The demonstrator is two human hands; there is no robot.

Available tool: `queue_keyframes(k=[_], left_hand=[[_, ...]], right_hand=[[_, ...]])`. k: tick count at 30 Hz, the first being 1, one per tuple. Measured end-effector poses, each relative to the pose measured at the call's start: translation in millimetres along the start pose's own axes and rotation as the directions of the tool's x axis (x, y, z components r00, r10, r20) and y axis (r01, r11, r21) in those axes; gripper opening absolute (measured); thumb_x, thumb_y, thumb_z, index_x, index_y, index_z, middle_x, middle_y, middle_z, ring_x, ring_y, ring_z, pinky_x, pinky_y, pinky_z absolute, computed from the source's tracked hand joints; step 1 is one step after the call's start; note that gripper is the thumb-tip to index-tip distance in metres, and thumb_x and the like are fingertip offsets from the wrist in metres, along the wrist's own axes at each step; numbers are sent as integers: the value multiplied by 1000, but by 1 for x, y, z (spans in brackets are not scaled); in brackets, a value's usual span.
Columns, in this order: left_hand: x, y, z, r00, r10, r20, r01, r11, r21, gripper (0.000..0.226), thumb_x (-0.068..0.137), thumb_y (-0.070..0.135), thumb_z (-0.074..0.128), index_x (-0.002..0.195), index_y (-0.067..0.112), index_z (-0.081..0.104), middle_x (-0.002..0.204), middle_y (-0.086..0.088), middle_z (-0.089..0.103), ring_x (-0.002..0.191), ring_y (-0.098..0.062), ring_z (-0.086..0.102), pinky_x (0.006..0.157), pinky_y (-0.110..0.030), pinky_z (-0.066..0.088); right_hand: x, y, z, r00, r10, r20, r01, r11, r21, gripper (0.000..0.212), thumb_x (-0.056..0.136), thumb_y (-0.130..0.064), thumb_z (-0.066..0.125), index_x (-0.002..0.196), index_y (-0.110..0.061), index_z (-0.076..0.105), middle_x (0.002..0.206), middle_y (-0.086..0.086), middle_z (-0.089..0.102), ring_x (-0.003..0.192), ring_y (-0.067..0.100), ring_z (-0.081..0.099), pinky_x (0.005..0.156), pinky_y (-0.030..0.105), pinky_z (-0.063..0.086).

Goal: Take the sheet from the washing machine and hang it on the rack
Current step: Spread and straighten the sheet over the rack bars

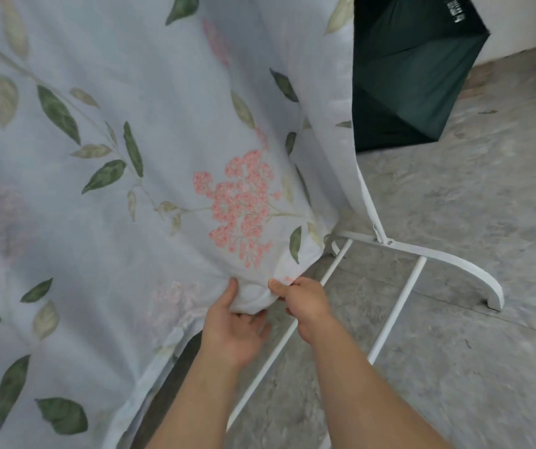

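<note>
Left hand (234, 325): nearest the lens, in front of the rack's low rails; thumb on top, fingers curled beneath, pinching the bunched bottom corner of the sheet.
Right hand (307, 303): just beside the left on the same corner; thumb and curled fingers pinch the hem.
Sheet (130, 157): floral, already draped over the rack and covering most of it; its corner hangs low, near the rack's foot.
Rack (428, 252): white, with one curved foot and two low rails showing on the floor (454, 367).
Step in hand: probably spreading the hung corner flat.
Doing it well: slide the hands apart along the hem, pull down gently and evenly, keep the cloth off the floor, and avoid dragging the sheet off the rack's top, which is hidden.
</note>
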State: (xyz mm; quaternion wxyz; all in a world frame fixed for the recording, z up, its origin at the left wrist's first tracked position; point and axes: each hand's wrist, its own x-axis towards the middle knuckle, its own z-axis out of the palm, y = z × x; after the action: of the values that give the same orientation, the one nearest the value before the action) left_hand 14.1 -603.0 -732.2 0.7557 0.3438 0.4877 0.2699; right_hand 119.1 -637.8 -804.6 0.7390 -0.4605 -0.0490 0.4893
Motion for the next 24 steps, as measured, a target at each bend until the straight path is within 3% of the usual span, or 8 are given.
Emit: queue_keyframes(k=[3,5,7,9,11,13,20,24], left_hand=[[18,7,23,998,63,13,-62,997,-38,47,93,30,54,133,4,57,129,-12,63,125,-32,55,113,-41,37],[23,7,28,998,62,-5,-62,997,-50,41,99,31,49,125,0,60,128,-17,62,118,-33,59,109,-41,41],[28,6,25,993,99,-65,-104,991,-79,41,97,39,54,119,6,64,119,-18,68,108,-30,65,96,-39,51],[33,10,16,977,128,-169,-145,985,-89,33,96,42,54,106,13,67,103,-9,73,91,-22,69,64,-30,59],[33,15,8,965,125,-230,-151,984,-96,28,96,40,56,96,14,65,84,-5,74,72,-19,71,44,-26,55],[28,21,3,955,140,-262,-171,980,-101,27,97,36,56,89,11,63,65,-5,73,51,-16,69,36,-23,49],[14,28,-5,918,147,-368,-178,983,-52,26,96,37,59,83,15,60,51,0,67,32,-9,57,30,-14,38],[15,29,-3,877,148,-457,-200,978,-66,35,92,51,59,80,18,56,48,5,61,41,-7,46,40,-16,35]], right_hand=[[-4,-1,-2,992,44,117,-47,999,24,14,83,-10,77,96,-8,71,98,3,75,73,7,67,47,12,45],[-5,-4,-5,982,63,176,-76,995,67,20,81,-7,76,100,-10,72,94,1,76,67,4,67,49,13,46],[-2,-13,-11,977,61,206,-98,980,172,24,80,-12,75,104,-14,70,95,-1,76,78,9,68,66,22,47],[6,-25,-19,974,29,224,-119,909,399,32,81,-18,71,112,-14,68,109,4,73,99,20,64,84,33,44],[18,-41,-30,970,-30,243,-139,750,647,45,82,-19,68,126,-9,64,121,10,68,113,29,62,100,39,45],[28,-60,-38,950,-116,289,-164,604,780,51,84,-20,67,133,-9,59,131,14,63,123,34,59,110,47,40],[37,-77,-37,961,-107,256,-193,407,893,74,72,-29,87,139,-26,54,136,13,60,121,41,59,106,59,41],[35,-76,-45,936,-178,303,-236,319,918,58,81,-41,76,129,-11,64,129,18,64,120,42,59,109,55,39]])
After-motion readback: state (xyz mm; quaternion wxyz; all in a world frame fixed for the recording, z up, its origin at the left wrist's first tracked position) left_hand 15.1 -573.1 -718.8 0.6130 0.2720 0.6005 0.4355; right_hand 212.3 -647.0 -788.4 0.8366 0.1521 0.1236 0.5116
